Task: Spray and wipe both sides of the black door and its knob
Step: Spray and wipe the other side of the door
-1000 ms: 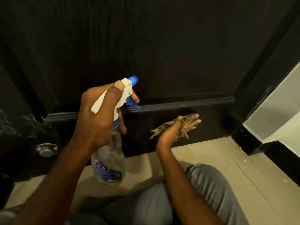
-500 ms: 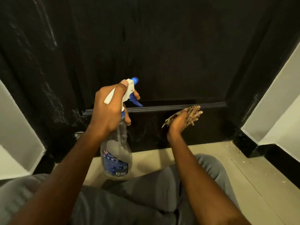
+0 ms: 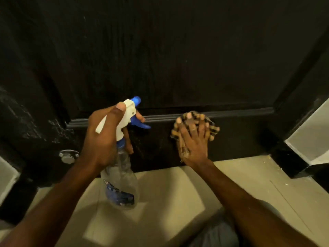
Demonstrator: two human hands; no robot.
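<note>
The black door (image 3: 169,54) fills the upper view, with a raised moulding across its lower part. My left hand (image 3: 104,138) grips a clear spray bottle (image 3: 122,177) with a white and blue trigger head, nozzle aimed at the door's bottom panel, one finger on the trigger. My right hand (image 3: 193,138) presses a brown checked cloth (image 3: 212,130) flat against the bottom panel just under the moulding, fingers spread and straight. The knob is out of view.
A round metal fitting (image 3: 69,156) sits low at the left by the door frame. Beige floor tiles (image 3: 178,193) lie below the door. White wall and black skirting (image 3: 309,139) stand at the right. My grey-clad knee (image 3: 219,234) shows at the bottom.
My right hand turned from edge-on to flat, pressing the cloth onto the bottom panel. The view moved closer to the door. The bottle stays held in my left hand.
</note>
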